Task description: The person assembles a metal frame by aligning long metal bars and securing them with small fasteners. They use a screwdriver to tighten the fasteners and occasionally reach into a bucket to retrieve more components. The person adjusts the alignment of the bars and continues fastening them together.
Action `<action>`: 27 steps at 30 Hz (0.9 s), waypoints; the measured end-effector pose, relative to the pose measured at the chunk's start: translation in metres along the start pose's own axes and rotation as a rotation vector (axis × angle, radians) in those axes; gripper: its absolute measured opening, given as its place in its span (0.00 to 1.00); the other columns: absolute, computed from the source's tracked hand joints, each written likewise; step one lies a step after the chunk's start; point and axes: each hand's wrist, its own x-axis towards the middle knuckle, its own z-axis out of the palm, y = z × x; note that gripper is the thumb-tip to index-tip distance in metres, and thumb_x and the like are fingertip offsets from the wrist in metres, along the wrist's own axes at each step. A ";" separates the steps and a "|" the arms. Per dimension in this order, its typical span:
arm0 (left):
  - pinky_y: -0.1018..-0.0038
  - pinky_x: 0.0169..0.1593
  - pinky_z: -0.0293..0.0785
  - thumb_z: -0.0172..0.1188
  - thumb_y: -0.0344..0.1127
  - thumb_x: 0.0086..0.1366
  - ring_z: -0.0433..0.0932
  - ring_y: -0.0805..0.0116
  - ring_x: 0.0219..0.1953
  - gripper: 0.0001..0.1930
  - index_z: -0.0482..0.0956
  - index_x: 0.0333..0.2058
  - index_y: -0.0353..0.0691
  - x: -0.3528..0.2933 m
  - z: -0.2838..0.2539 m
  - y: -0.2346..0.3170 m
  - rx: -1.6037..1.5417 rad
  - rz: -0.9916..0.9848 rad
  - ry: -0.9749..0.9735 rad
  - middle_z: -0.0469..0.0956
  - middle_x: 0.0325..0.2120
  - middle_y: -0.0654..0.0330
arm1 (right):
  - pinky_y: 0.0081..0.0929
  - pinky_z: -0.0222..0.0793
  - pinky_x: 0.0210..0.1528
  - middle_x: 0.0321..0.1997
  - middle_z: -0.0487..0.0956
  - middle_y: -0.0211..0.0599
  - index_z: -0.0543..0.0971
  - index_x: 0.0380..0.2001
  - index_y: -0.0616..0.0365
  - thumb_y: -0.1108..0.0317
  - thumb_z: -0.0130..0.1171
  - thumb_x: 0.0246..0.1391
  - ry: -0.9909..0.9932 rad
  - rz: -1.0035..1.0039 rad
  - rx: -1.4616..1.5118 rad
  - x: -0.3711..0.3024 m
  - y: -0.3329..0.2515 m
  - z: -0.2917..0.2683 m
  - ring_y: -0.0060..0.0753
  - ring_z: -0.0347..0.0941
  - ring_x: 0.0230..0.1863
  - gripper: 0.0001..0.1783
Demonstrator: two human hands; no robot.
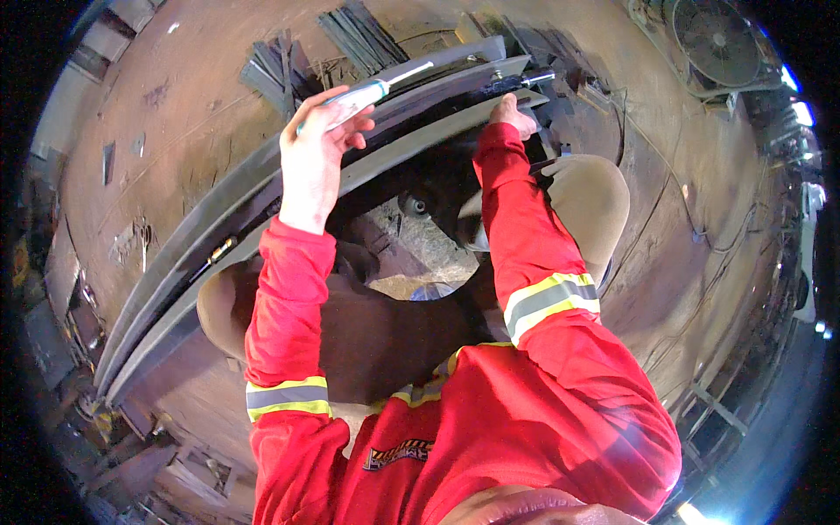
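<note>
My left hand (pixel 319 144) is raised above the long metal beams, its fingers closed round a screwdriver (pixel 363 94) with a white and teal handle. The shaft points up and to the right, clear of the beams. At the right end of the near metal beam (pixel 429 131), my right hand (pixel 516 116) is closed over the edge, its fingers partly hidden. Just beyond it, a dark mechanism (pixel 503 85) with a bright metal rod (pixel 538 78) sits between the beams. A second screwdriver (pixel 219 254), yellow and black, rests on the beams to the left.
Curved by the lens, several beams cross in front of my knees (pixel 595 201). Stacks of dark metal strips (pixel 363 39) lie on the brown floor (pixel 188 131) beyond. A large fan (pixel 717 39) stands at the far right, and a cable (pixel 656 153) trails over the floor nearby.
</note>
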 end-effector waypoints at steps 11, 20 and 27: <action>0.78 0.32 0.71 0.57 0.27 0.52 0.75 0.71 0.34 0.27 0.65 0.53 0.40 0.021 0.010 -0.019 0.405 -0.382 -0.345 0.73 0.42 0.55 | 0.25 0.66 0.33 0.25 0.76 0.34 0.77 0.26 0.69 0.68 0.66 0.42 -0.135 -0.075 0.589 -0.013 0.030 0.002 0.25 0.68 0.26 0.13; 0.72 0.36 0.73 0.66 0.40 0.51 0.79 0.65 0.28 0.12 0.81 0.32 0.41 0.133 0.100 -0.040 1.542 0.281 -0.739 0.79 0.23 0.54 | 0.22 0.66 0.41 0.36 0.78 0.34 0.73 0.46 0.74 0.74 0.60 0.45 -0.292 0.106 0.788 -0.026 0.031 -0.008 0.23 0.71 0.33 0.23; 0.76 0.32 0.70 0.67 0.35 0.49 0.75 0.75 0.25 0.11 0.82 0.32 0.40 0.166 0.130 -0.059 1.633 0.136 -0.852 0.78 0.21 0.61 | 0.20 0.67 0.41 0.40 0.77 0.38 0.67 0.53 0.75 0.77 0.57 0.47 -0.297 0.188 0.885 -0.028 0.024 -0.006 0.23 0.71 0.35 0.27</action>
